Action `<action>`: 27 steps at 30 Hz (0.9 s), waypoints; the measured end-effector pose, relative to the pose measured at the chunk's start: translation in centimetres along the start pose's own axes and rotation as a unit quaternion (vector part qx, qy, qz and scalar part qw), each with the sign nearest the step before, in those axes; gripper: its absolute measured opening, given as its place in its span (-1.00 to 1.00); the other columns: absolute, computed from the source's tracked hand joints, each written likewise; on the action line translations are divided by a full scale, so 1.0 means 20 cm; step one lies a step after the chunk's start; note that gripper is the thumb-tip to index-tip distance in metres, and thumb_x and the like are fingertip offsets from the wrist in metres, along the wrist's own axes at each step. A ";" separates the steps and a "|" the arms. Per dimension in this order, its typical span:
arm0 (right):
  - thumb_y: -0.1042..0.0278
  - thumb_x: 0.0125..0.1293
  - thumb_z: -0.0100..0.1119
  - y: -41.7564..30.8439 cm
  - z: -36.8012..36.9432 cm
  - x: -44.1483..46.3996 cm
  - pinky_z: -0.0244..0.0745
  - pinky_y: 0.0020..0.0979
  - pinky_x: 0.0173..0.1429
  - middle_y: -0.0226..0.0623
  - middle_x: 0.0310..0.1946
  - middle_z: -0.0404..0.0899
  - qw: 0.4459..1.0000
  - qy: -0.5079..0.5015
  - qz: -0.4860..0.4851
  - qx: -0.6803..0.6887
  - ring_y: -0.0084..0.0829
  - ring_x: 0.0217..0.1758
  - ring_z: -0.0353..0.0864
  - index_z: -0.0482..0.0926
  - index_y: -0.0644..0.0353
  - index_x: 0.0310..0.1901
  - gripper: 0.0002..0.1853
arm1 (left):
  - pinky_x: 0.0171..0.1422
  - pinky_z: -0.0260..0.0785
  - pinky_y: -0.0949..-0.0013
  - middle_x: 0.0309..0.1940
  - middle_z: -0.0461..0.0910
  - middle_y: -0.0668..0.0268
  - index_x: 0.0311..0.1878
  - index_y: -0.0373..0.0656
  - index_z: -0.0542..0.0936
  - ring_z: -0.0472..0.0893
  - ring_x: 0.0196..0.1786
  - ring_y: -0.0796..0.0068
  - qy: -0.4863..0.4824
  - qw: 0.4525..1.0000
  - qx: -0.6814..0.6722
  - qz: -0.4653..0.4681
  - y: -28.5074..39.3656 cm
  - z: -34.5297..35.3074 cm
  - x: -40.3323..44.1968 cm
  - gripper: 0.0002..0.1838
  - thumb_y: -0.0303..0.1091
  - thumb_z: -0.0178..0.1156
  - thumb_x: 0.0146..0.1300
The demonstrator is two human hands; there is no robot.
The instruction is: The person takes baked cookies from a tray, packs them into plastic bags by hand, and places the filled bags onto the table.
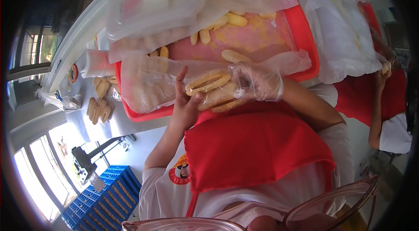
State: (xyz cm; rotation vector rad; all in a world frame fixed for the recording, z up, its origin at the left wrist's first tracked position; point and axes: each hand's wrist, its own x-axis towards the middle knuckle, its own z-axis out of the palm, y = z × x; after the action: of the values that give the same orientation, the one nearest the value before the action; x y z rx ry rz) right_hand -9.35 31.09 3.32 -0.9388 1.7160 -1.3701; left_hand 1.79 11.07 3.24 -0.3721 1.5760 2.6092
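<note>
Several oblong golden ladyfinger biscuits [214, 81] sit in a cluster between my hands, with shiny clear plastic around them that looks like a bag. My left hand [185, 102] is bare and supports the cluster from the left, its thumb against the biscuits and its index finger sticking up. In a clear plastic glove, my right hand [257, 83] grips the biscuits from the right. Just behind them is a red tray [310, 41] with crumbs and loose biscuits [237, 20] on its floor. Another biscuit [235, 56] lies near the tray's front edge.
A translucent plastic container [155, 1] rests on plastic sheeting over the tray. Bundled biscuits [99, 109] and a roll of tape [73, 74] lie on the metal table to the left. Blue stacked crates [104, 198] stand below. A co-worker in a red apron [371, 100] is at right.
</note>
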 end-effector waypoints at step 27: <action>0.68 0.03 0.01 -0.18 0.00 -0.01 0.38 -0.34 -0.11 -0.08 -0.16 0.41 0.978 0.053 -0.185 -0.073 -0.17 -0.16 0.46 0.41 0.18 -0.15 -0.69 | -0.02 0.37 0.30 -0.11 0.37 0.14 0.11 -0.09 0.08 0.44 -0.06 0.31 0.065 0.994 -0.053 0.064 0.02 0.00 0.04 -0.31 -0.14 0.26 0.00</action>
State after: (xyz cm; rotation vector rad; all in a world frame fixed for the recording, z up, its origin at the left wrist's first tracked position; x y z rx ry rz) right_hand -8.85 30.66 6.82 -1.3423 1.8034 -1.5691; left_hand 0.88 10.86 3.38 -0.4741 1.5513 2.8266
